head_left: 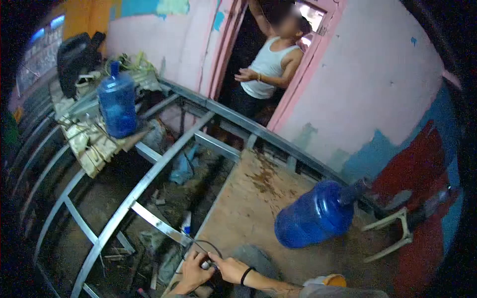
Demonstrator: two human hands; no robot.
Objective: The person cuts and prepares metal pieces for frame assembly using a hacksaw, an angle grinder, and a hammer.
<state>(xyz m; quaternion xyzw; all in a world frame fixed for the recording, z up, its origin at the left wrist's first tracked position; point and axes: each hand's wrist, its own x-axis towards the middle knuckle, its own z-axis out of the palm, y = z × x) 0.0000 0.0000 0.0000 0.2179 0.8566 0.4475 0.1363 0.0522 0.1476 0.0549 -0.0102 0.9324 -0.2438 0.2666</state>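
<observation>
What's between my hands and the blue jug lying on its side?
In the head view, only bare, stained board lies between the hands (left hand, right hand), which pinch a small part with a black cable, and the tipped blue jug.

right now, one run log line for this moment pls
left hand on black cable | right hand pinching small part beside it | metal frame under hands | blue jug lying on board

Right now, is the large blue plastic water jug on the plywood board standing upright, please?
No, the large blue plastic water jug lies on its side on the plywood board.
</observation>
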